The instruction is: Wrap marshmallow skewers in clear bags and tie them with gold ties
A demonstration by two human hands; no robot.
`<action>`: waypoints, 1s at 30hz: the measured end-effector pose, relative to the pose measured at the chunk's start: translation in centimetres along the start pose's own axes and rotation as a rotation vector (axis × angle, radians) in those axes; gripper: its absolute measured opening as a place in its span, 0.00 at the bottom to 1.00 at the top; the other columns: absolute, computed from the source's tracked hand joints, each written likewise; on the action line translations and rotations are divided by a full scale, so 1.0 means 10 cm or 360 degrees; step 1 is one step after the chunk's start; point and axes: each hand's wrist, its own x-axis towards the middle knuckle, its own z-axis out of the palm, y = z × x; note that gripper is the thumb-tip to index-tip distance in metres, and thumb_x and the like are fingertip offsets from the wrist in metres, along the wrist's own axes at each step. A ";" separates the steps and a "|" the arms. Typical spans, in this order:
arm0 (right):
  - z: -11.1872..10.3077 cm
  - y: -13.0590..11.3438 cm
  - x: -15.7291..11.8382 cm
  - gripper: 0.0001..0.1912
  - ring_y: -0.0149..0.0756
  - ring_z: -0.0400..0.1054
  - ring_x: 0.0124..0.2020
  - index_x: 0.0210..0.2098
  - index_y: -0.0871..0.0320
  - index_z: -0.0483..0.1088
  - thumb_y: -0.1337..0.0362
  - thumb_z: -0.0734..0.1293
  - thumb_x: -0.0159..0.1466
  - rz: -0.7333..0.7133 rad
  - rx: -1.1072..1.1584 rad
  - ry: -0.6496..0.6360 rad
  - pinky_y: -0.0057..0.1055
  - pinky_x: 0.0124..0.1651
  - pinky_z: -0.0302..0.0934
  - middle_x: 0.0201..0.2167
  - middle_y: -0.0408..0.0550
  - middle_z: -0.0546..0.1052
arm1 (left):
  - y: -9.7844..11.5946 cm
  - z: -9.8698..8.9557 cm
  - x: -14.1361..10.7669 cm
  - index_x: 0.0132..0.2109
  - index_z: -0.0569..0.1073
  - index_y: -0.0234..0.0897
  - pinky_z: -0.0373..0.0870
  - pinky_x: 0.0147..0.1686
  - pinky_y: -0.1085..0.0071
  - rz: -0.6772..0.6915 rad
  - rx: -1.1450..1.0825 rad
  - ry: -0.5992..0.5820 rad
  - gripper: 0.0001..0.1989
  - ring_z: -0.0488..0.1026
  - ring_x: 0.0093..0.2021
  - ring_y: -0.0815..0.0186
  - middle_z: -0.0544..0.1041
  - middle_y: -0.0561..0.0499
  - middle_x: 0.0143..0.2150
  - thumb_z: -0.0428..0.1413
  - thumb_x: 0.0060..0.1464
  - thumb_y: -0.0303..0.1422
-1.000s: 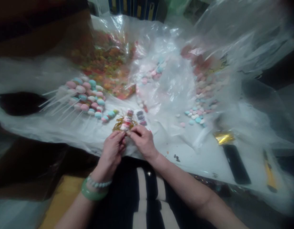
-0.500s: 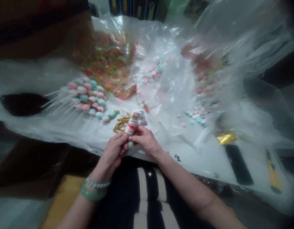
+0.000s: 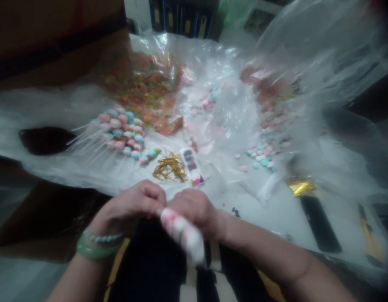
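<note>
Close to my body, a pink and white marshmallow skewer tilts down and to the right, blurred by motion. My left hand is closed in a pinch at its upper left end. My right hand is closed against the same end, its fingertips turned under and partly hidden. Just beyond my hands lies a loose heap of gold twist ties. Next to it rests a small white printed label with a pink and blue corner. Finished-looking marshmallow skewers are piled at the left, their white sticks pointing left.
Clear bags of orange-green gummies and pastel candies spread across the plastic-covered table. On the right lie a gold packet, a black flat object and a yellow cutter. A cardboard box stands back left.
Both hands have drawn back toward my body with the skewer, which has swung from pointing away to pointing down toward me. The label and twist ties are now uncovered. The view has shifted slightly.
</note>
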 end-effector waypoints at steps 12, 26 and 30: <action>-0.13 -0.05 0.59 0.05 0.28 0.53 0.19 0.25 0.55 0.64 0.63 0.65 0.57 0.0447 0.0367 0.0366 0.27 0.24 0.50 0.18 0.38 0.62 | 0.22 0.77 0.11 0.27 0.71 0.39 0.62 0.33 0.68 0.0936 0.0943 0.1873 0.08 0.66 0.29 0.62 0.66 0.50 0.25 0.59 0.53 0.30; -0.05 0.25 0.29 0.10 0.31 0.59 0.22 0.26 0.56 0.68 0.58 0.65 0.59 0.0704 0.0442 0.0034 0.28 0.27 0.55 0.19 0.40 0.66 | -0.23 0.09 -0.10 0.40 0.79 0.35 0.62 0.23 0.75 0.0269 -0.0238 0.0154 0.14 0.68 0.23 0.70 0.76 0.49 0.30 0.64 0.51 0.41; 0.09 0.24 0.29 0.09 0.29 0.60 0.19 0.29 0.57 0.70 0.57 0.66 0.57 0.1184 0.0977 -0.0381 0.27 0.25 0.55 0.19 0.39 0.68 | -0.21 -0.03 -0.29 0.42 0.84 0.41 0.69 0.37 0.70 0.0241 0.0456 0.0414 0.12 0.76 0.37 0.59 0.82 0.48 0.37 0.65 0.48 0.36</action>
